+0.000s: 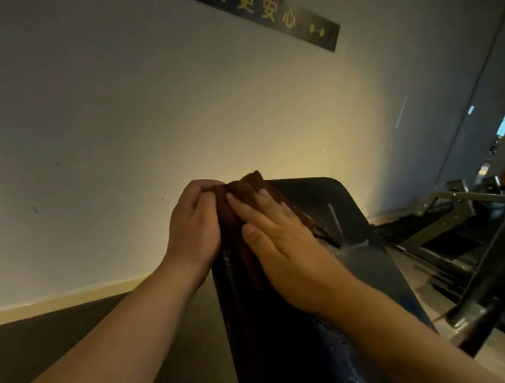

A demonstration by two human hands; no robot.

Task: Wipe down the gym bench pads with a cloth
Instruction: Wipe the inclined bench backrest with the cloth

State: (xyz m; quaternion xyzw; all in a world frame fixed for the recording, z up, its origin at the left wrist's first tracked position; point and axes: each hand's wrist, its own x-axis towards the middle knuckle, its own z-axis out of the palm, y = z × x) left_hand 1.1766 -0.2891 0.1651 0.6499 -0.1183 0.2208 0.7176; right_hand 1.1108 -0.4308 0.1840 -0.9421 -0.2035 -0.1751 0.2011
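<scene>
A dark padded gym bench (368, 256) runs from the lower middle up toward the wall, its surface glistening with wet streaks. A dark reddish-brown cloth (245, 191) lies over the pad's left side near its far end. My right hand (275, 239) lies flat on the cloth with straight fingers, pressing it to the pad. My left hand (192, 226) curls round the cloth's left edge at the side of the bench. Part of the cloth is hidden under both hands.
A pale wall (132, 112) stands close behind the bench, with a dark sign (255, 10) bearing yellow characters. A baseboard (64, 298) meets dark flooring at left. Metal gym machine frames (463, 225) and a dark upright bar (492, 277) crowd the right side.
</scene>
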